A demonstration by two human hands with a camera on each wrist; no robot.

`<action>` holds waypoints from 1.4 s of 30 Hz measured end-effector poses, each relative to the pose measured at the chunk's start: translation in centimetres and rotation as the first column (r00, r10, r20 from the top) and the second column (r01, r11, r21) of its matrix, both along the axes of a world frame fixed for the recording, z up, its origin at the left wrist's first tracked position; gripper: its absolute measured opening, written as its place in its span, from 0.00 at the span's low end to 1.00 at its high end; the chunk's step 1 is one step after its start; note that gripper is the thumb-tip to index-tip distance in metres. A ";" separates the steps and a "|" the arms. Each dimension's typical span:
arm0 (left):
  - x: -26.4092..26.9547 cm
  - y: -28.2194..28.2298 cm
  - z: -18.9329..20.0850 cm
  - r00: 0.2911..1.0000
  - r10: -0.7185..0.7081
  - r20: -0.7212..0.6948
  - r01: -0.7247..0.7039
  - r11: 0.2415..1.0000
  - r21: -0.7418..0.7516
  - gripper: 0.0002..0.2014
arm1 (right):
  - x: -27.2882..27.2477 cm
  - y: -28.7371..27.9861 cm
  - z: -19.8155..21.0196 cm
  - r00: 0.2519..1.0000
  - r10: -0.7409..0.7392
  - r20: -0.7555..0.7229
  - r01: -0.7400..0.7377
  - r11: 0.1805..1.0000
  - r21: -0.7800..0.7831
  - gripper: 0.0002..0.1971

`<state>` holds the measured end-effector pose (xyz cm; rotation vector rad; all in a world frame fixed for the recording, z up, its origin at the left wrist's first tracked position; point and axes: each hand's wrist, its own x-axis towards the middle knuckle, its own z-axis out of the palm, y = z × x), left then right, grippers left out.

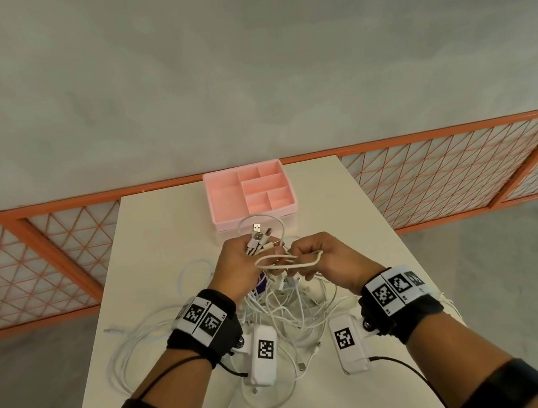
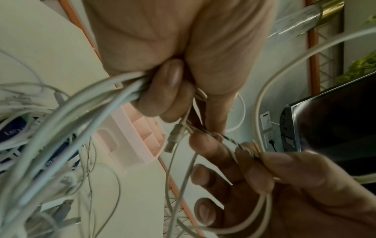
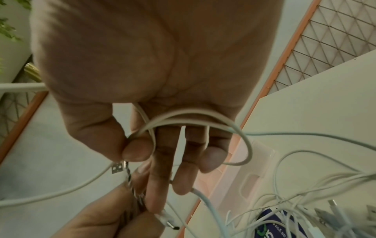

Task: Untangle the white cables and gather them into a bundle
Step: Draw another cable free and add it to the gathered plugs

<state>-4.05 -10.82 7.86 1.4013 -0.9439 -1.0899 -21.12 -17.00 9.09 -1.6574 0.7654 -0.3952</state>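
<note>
My left hand [image 1: 250, 257] grips a bunch of white cable ends [image 2: 126, 90], and their USB plugs [image 1: 257, 234] stick up past the fingers. My right hand [image 1: 301, 255], close beside it, holds a thick white cable loop [image 1: 288, 261] draped over its fingers [image 3: 183, 173]. In the right wrist view that loop [image 3: 193, 119] crosses the palm while thumb and forefinger pinch a black-and-white braided cable [image 3: 130, 182] that both hands meet on. The remaining white cables [image 1: 275, 318] lie tangled on the table below, partly hidden by my wrists.
A pink divided tray [image 1: 216, 196] stands at the far edge of the white table [image 1: 161, 223]. A blue-labelled packet [image 3: 272, 225] lies under the tangle. Orange mesh fencing [image 1: 443, 169] runs behind the table. Loose cable loops [image 1: 126, 350] spread toward the left edge.
</note>
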 end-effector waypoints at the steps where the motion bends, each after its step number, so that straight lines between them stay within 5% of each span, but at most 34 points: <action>1: 0.1 0.0 0.0 1.000 0.017 0.003 -0.017 1.000 -0.004 0.07 | 0.0 0.0 -0.1 1.000 0.005 -0.012 -0.005 1.000 -0.003 0.11; 5: 0.6 -0.4 -1.0 0.980 0.200 -0.015 -0.200 0.980 -0.019 0.05 | -0.1 0.5 -0.3 0.995 0.082 -0.054 -0.082 0.997 0.007 0.08; 13: 2.8 -0.6 -2.5 0.820 0.571 -0.044 -0.568 0.821 0.056 0.06 | -1.5 0.6 -1.2 0.992 0.130 0.003 -0.130 0.990 0.063 0.06; 19: 0.7 0.0 -1.6 0.966 0.257 -0.037 -0.254 0.964 0.073 0.02 | -1.1 0.1 -1.2 0.998 -0.037 0.049 0.037 0.999 -0.007 0.04; 25: -0.6 -0.1 -1.3 0.992 0.127 -0.005 -0.127 0.992 -0.002 0.06 | -0.6 0.3 -1.9 0.999 -0.044 -0.027 0.039 0.987 -0.159 0.04; 29: -1.2 0.2 -1.0 0.986 0.080 -0.143 -0.066 0.992 0.105 0.10 | -0.3 0.5 -2.4 0.989 -0.059 -0.139 0.008 0.940 -0.340 0.03; 32: -1.5 0.1 -0.9 0.969 0.145 -0.198 -0.121 0.984 0.128 0.10 | -0.2 0.7 -3.2 0.977 -0.068 -0.201 -0.047 0.856 -0.515 0.04; 36: -0.8 -0.3 -1.7 0.960 0.278 -0.027 -0.276 0.960 0.047 0.04 | -0.8 0.6 -3.3 0.977 -0.005 -0.215 -0.108 0.854 -0.509 0.07; 42: 1.4 -0.8 -3.7 0.905 0.405 0.132 -0.412 0.910 0.035 0.02 | -1.9 -0.2 0.4 0.984 -0.075 0.163 0.112 0.966 -0.232 0.03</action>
